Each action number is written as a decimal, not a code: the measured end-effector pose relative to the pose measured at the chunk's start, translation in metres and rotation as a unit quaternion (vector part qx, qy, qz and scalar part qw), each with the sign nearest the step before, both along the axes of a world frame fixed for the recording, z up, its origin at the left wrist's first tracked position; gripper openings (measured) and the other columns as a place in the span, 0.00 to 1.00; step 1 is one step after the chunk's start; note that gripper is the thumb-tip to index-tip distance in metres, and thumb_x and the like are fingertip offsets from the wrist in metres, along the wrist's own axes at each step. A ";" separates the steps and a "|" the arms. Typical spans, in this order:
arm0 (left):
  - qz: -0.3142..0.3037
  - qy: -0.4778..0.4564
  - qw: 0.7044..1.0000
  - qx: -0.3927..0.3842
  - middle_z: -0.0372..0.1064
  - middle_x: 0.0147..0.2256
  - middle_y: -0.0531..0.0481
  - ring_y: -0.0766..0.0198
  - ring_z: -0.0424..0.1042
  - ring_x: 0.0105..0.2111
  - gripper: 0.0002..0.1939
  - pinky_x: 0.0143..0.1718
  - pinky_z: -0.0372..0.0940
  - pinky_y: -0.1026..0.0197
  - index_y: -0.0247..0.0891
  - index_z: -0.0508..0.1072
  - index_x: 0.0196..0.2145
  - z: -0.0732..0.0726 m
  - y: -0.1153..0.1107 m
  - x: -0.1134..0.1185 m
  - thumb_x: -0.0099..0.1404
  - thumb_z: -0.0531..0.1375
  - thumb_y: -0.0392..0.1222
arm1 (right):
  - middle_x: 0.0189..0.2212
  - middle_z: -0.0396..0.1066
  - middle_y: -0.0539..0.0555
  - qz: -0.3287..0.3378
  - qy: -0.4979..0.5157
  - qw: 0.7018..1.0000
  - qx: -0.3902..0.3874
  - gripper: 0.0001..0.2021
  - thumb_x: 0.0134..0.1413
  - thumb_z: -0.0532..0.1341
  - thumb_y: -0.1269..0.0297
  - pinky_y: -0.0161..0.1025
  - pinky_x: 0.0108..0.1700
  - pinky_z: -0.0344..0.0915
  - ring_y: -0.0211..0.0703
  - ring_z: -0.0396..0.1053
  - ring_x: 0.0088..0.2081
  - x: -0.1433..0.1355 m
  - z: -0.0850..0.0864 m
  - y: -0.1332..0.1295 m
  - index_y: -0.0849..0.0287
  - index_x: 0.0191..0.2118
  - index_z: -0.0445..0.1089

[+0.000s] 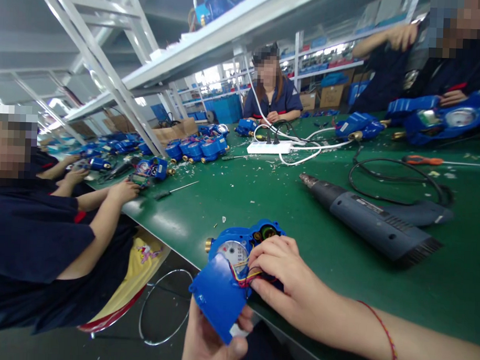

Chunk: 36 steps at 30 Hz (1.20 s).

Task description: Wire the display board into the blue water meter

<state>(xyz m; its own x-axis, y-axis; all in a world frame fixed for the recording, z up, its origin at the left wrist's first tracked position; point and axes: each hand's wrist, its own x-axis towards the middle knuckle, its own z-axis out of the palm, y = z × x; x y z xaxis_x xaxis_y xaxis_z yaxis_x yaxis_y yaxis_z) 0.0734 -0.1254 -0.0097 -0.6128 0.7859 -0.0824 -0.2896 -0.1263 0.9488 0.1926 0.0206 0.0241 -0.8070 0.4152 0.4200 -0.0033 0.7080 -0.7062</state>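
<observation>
The left hand (214,342) grips the blue cover (220,295), apparently keeping it aside for access. The right hand (299,287), fingers bent, pinches the thin wires (244,276) over the blue meter (232,243), just beyond both hands on the table's (175,220) edge, perhaps to guide them.

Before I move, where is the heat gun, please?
The head view shows the heat gun on the right of the green table, beyond the right hand and nearer than the orange screwdriver.

Heat gun (374,219) R of meter (232,249)
</observation>
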 end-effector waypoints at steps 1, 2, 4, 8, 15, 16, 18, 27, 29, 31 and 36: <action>0.039 0.029 0.999 -0.017 0.77 0.25 0.51 0.60 0.75 0.25 0.29 0.30 0.69 0.61 0.42 0.73 0.39 0.001 0.002 0.003 0.41 0.77 0.48 | 0.39 0.71 0.53 0.002 0.002 1.000 -0.009 0.05 0.62 0.58 0.72 0.48 0.50 0.54 0.45 0.63 0.44 0.000 0.001 0.000 0.60 0.35 0.70; 0.068 0.050 0.996 -0.034 0.76 0.25 0.52 0.60 0.74 0.24 0.31 0.29 0.69 0.61 0.42 0.71 0.41 0.002 0.005 0.005 0.41 0.77 0.49 | 0.39 0.72 0.53 0.005 0.000 1.000 -0.015 0.05 0.61 0.58 0.72 0.48 0.50 0.55 0.45 0.63 0.44 0.000 0.002 0.001 0.60 0.35 0.71; 0.097 0.080 0.991 -0.045 0.77 0.29 0.51 0.59 0.74 0.25 0.37 0.30 0.70 0.59 0.42 0.69 0.48 0.005 0.012 0.005 0.41 0.77 0.48 | 0.39 0.73 0.53 0.022 -0.006 1.000 -0.019 0.05 0.60 0.59 0.73 0.49 0.51 0.56 0.45 0.65 0.45 0.001 0.006 0.003 0.60 0.35 0.71; 0.110 0.132 0.985 -0.017 0.75 0.40 0.49 0.65 0.70 0.24 0.45 0.25 0.67 0.64 0.45 0.64 0.57 0.013 0.025 -0.004 0.42 0.76 0.44 | 0.46 0.72 0.54 0.047 0.024 0.997 -0.055 0.09 0.61 0.59 0.69 0.45 0.53 0.60 0.44 0.67 0.49 0.011 0.021 0.016 0.60 0.46 0.71; 0.059 0.051 0.997 -0.012 0.67 0.20 0.59 0.72 0.60 0.16 0.38 0.14 0.56 0.71 0.40 0.67 0.49 0.014 0.035 -0.020 0.42 0.77 0.43 | 0.37 0.71 0.52 -0.118 0.114 0.983 0.079 0.06 0.62 0.57 0.68 0.41 0.45 0.61 0.41 0.66 0.42 0.049 0.018 0.033 0.59 0.43 0.69; 0.060 0.038 0.997 0.000 0.66 0.20 0.60 0.73 0.59 0.16 0.37 0.14 0.55 0.72 0.40 0.68 0.48 0.015 0.036 -0.021 0.42 0.76 0.42 | 0.37 0.71 0.53 -0.119 0.101 0.980 0.123 0.06 0.61 0.57 0.70 0.43 0.46 0.60 0.42 0.65 0.42 0.052 0.011 0.031 0.59 0.42 0.69; 0.053 0.016 0.998 0.020 0.64 0.19 0.61 0.75 0.57 0.15 0.34 0.14 0.54 0.73 0.40 0.69 0.46 0.018 0.039 -0.022 0.43 0.76 0.42 | 0.40 0.71 0.55 -0.105 0.057 0.972 0.203 0.09 0.59 0.57 0.72 0.47 0.48 0.57 0.45 0.64 0.44 0.055 -0.004 0.026 0.60 0.44 0.70; -0.043 -0.033 0.996 0.066 0.67 0.25 0.59 0.80 0.52 0.16 0.24 0.17 0.54 0.76 0.38 0.73 0.40 0.042 0.057 -0.038 0.47 0.75 0.42 | 0.45 0.73 0.58 -0.056 -0.017 0.925 0.376 0.12 0.62 0.58 0.65 0.52 0.49 0.58 0.52 0.64 0.47 0.039 -0.028 0.030 0.61 0.49 0.71; -0.059 -0.039 0.995 0.066 0.64 0.23 0.60 0.80 0.50 0.15 0.22 0.16 0.53 0.76 0.37 0.73 0.38 0.046 0.062 -0.042 0.48 0.75 0.42 | 0.45 0.72 0.61 -0.050 -0.014 0.925 0.378 0.14 0.62 0.57 0.66 0.52 0.49 0.63 0.51 0.65 0.47 0.039 -0.030 0.032 0.64 0.50 0.70; -0.068 -0.044 0.994 0.067 0.61 0.22 0.61 0.80 0.50 0.15 0.21 0.16 0.52 0.76 0.37 0.74 0.37 0.049 0.067 -0.045 0.48 0.75 0.41 | 0.46 0.72 0.65 -0.047 -0.005 0.928 0.369 0.14 0.63 0.56 0.68 0.49 0.50 0.66 0.50 0.66 0.48 0.038 -0.032 0.033 0.68 0.50 0.69; -0.096 -0.053 0.992 0.057 0.63 0.23 0.59 0.81 0.50 0.15 0.24 0.14 0.51 0.77 0.36 0.74 0.40 0.056 0.072 -0.050 0.46 0.76 0.38 | 0.46 0.70 0.67 -0.059 -0.039 0.930 0.361 0.17 0.64 0.55 0.65 0.49 0.49 0.69 0.52 0.66 0.47 0.032 -0.031 0.032 0.72 0.52 0.68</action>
<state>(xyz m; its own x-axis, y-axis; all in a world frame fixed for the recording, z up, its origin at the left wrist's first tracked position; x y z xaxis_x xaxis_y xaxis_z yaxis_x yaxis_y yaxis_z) 0.0236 -0.0533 0.0466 -0.4428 0.8957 -0.0414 -0.4162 -0.1644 0.8943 0.2247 0.0528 -0.0069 -0.8129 0.1353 0.5664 0.1356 0.9899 -0.0418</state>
